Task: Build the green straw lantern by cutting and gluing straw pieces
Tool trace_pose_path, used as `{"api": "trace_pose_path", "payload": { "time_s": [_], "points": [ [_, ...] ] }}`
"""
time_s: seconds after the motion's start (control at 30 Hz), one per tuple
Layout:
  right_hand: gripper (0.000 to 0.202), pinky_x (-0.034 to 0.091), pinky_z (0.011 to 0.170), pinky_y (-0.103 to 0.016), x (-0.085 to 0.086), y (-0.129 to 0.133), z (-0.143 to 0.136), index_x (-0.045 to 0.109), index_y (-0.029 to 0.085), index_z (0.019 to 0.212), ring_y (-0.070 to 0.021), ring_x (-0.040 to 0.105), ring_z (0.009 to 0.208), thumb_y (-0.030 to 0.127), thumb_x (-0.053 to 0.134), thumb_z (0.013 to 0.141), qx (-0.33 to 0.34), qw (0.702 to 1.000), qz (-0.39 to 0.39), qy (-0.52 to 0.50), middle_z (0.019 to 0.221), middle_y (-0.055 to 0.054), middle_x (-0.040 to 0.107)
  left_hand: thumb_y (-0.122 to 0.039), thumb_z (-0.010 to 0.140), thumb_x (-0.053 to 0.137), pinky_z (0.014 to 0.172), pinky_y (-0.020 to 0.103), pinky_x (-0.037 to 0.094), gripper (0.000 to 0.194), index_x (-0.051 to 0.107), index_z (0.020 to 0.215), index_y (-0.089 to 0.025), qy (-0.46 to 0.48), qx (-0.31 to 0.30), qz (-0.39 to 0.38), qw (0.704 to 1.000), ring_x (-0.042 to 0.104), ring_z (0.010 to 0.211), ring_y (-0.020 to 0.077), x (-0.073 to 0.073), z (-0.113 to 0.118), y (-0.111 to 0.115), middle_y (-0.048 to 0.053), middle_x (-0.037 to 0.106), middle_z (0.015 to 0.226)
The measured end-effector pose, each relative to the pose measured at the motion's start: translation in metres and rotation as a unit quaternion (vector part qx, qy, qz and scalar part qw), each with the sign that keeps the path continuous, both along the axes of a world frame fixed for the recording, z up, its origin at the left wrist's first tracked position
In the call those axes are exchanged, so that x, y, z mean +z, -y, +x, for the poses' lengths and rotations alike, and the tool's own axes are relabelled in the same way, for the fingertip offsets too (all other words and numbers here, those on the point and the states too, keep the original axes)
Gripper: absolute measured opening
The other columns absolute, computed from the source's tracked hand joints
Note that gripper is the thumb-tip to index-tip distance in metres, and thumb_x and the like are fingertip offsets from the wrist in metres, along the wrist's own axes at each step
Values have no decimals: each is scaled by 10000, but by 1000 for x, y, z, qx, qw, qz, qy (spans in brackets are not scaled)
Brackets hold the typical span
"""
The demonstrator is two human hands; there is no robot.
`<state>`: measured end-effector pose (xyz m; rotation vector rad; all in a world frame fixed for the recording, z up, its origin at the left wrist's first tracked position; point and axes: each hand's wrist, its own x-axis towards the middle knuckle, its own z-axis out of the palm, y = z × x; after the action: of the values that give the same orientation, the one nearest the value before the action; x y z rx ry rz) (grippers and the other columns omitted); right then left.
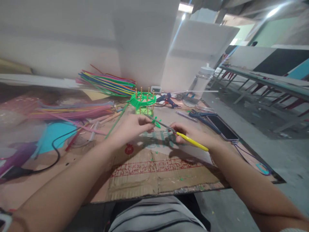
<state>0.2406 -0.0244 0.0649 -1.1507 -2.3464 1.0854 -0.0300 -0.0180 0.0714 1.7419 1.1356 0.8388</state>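
Observation:
My left hand (136, 127) is closed, thumb and fingers pinching a small looped green strip (157, 122). In my right hand (184, 132) is a yellow-handled tool (191, 141) with a long, thin metal end. That metal end reaches across to the green strip and the left fingertips; whether it touches the strip I cannot tell. Just beyond my hands stands a green woven ring on upright wooden sticks (144, 99), with a light green base below. Beneath both hands lies a cardboard sheet (135, 180) with red print and tiny green scraps.
Bundles of coloured strips (108, 83) lie at the back left. A dark blue glue gun (169, 100), a clear bottle (196, 85), pliers (201, 115) and a phone (222, 127) are right of centre. A black cable (58, 151) curves across the left side.

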Motion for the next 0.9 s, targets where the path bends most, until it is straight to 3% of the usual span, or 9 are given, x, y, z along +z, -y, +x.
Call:
{"api": "trace_pose_path", "payload": {
  "time_s": [0.17,0.53,0.9],
  "points": [
    [504,426,735,-291,-1,0,1,563,181,1140,-181,519,838,585,638,849,7,1000,-16,-5,931,-20,566,-285,774,686,687,249,508,123,739,766,-174,13,-17,1,1000,667,679,150,-9,0,-4,10,745,721],
    [484,429,704,-284,2,2,0,584,191,1105,-175,551,789,578,666,825,-14,999,-37,9,899,-12,609,-324,793,674,670,250,508,173,746,816,-169,-15,-19,8,1000,688,713,169,-11,-1,-5,23,763,765],
    [368,449,682,-282,0,1,-1,609,196,1071,-171,584,784,451,679,815,-33,998,-61,8,909,-23,688,-419,807,663,670,280,492,259,722,757,-172,-26,-25,23,999,686,711,188,-14,-1,-8,45,755,747]
  ]
}}
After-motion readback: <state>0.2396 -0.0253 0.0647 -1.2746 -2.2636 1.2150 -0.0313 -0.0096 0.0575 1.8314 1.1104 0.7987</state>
